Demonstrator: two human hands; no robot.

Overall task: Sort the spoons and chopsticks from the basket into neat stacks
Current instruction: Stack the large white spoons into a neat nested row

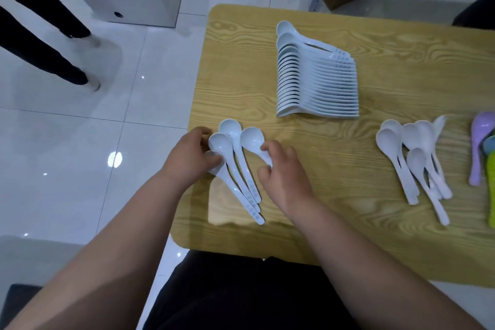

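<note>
A: status?

B: Partway, I'd say. A nested stack of white spoons [318,80] stands mid-table and looks neat and finished. I'm on a fan of long-handled white spoons [241,177] at the near-left corner of the table [348,236]. Bowls point away from me, handles converge toward me.

A: hands?

B: Left hand [187,158]: fingers [198,136] curled round the leftmost bowls of the fan, gripping. Right hand [284,169]: pinching the rightmost spoon [251,139] at its neck, bowl just beside the others.

A: what's left?

B: My guess is to square this fan into a stack. After that comes the loose pile of white spoons [417,166] on my right, well apart from the stack, overlapping and unsorted. Then the coloured ones.

A: chopsticks? basket?

B: Neither is in view. The right edge cuts off a purple spoon [476,163] and a green thing [491,195] next to it, and I can't tell what that is. One spoon bowl is mostly hidden under my left hand, so there's no exact count for the fan.
</note>
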